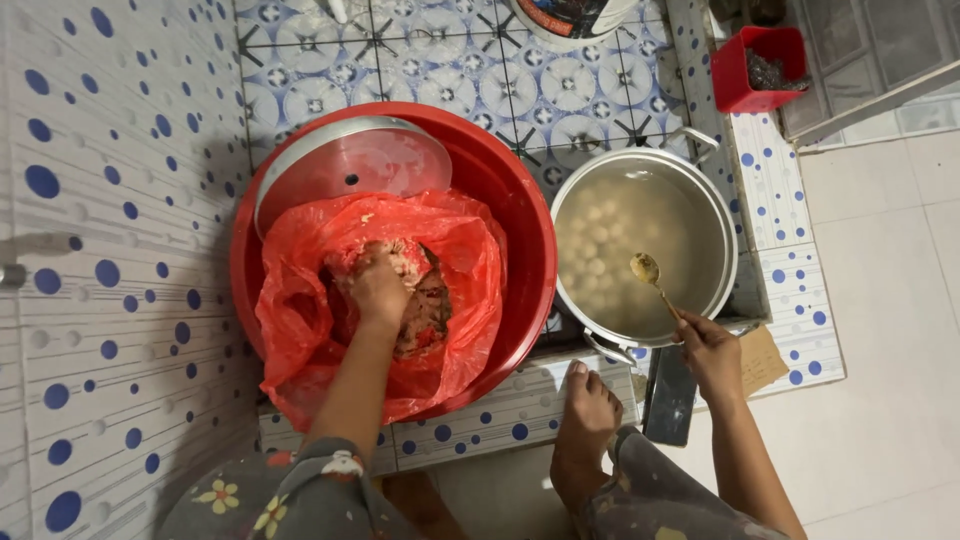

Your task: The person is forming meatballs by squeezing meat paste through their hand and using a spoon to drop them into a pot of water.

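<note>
Patterned trouser knees and a bare foot [588,415] sit closest to the lens, the foot planted on the tiled ledge [510,410] with blue dots. Beyond them the left hand [378,288] is sunk into a pink, coarse minced meat mixture [425,310], fingers curled shut around a lump of it. That mixture lies in a crumpled red plastic bag [300,310], which sits inside a wide red basin [510,215]; a round metal lid [350,165] leans in the basin's far side. The right hand [708,352] is closed on the handle of a metal spoon [648,272], whose bowl hangs over the steel pot [715,215] (the spoon looks smeared with mixture). Cloudy water fills the pot, and pale round balls [600,240] lie under its surface. Basin and pot stand just beside each other, rims nearly touching. A small red bin [735,75] stands at the far right corner. Right of the pot the ledge ends and pale floor tiles [890,300] open out; the dotted wall [110,250] closes the left side.
</note>
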